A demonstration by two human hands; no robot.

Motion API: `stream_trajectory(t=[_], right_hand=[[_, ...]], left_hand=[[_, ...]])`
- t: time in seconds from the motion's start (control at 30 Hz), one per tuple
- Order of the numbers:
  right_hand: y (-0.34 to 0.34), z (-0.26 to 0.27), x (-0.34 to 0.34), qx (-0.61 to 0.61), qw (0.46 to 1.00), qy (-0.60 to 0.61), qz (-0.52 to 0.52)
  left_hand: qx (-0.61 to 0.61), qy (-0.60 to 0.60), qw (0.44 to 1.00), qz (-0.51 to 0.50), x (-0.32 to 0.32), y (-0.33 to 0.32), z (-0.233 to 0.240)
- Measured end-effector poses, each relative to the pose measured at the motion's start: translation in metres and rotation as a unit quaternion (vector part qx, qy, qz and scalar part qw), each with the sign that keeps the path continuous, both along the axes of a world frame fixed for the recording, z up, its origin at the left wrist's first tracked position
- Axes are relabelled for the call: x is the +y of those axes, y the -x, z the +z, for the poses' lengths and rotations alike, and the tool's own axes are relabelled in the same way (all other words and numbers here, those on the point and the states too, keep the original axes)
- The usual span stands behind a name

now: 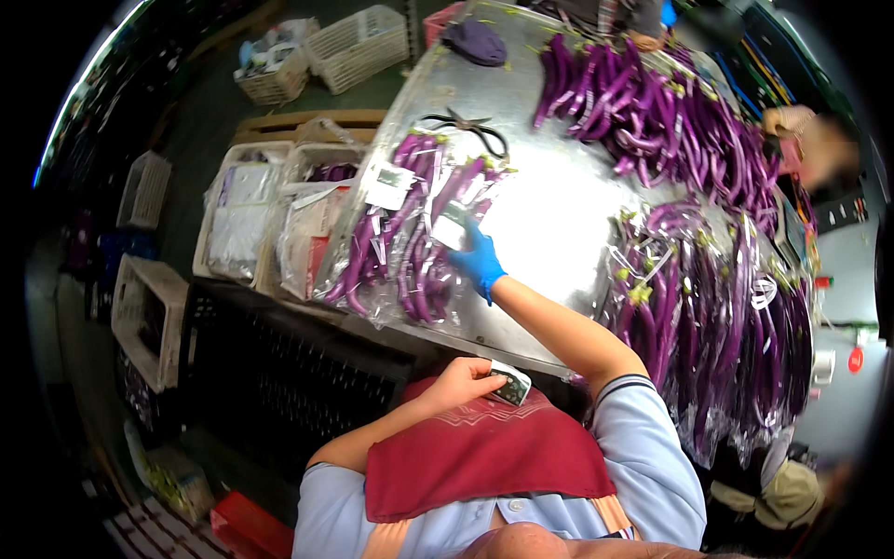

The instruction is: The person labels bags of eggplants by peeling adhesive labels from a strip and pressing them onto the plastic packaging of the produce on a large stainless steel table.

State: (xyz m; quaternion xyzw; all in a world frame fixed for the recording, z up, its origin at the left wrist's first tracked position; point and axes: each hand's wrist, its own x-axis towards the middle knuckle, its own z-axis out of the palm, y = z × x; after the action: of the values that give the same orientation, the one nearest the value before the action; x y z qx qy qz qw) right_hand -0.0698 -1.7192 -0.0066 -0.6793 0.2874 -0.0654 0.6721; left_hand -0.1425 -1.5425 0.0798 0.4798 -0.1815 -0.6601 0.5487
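My left hand (pixel 466 381), bare, grips a small stack of dark printed labels with white edges (pixel 513 384) in front of the dark red apron (pixel 489 454). My right hand (pixel 480 262) wears a blue glove and reaches over the metal table (pixel 552 209). Its fingers touch a white-and-dark label (pixel 451 225) on a clear bag of long purple eggplants (pixel 419 279); whether they pinch or press it, I cannot tell. Left of it lies another bag of eggplants (pixel 363 244) with a similar label (pixel 390 186). Black-handled scissors (pixel 464 126) rest just beyond the bags.
Loose eggplants (pixel 649 105) are heaped on the far right, with bagged eggplants (pixel 712 314) nearer. A purple cloth item (pixel 476 43) lies at the far edge. Plastic crates (pixel 241 216) stand left of the table. A co-worker's hand (pixel 646 42) is beyond the heap; another person (pixel 796 140) is rightward.
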Motion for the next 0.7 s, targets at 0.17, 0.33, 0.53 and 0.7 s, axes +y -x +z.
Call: stream_trajectory(t=[0.17,0.33,0.53,0.7], right_hand=[[0.042,0.012,-0.019,-0.051,0.972,0.178,0.143],[0.152,0.138,-0.024,-0.014,0.890,0.447,0.093],[0.288,0.143,-0.055,0.313,0.799,0.502,-0.110],[0.295,0.117,-0.029,0.353,0.743,0.558,-0.113]], left_hand=[[-0.067,0.026,0.997,-0.027,-0.016,0.004,-0.004],[-0.015,0.028,0.997,-0.069,-0.036,0.007,0.011],[0.030,0.006,0.993,-0.118,-0.045,0.017,0.022],[0.101,0.001,0.989,-0.108,-0.045,0.026,0.017]])
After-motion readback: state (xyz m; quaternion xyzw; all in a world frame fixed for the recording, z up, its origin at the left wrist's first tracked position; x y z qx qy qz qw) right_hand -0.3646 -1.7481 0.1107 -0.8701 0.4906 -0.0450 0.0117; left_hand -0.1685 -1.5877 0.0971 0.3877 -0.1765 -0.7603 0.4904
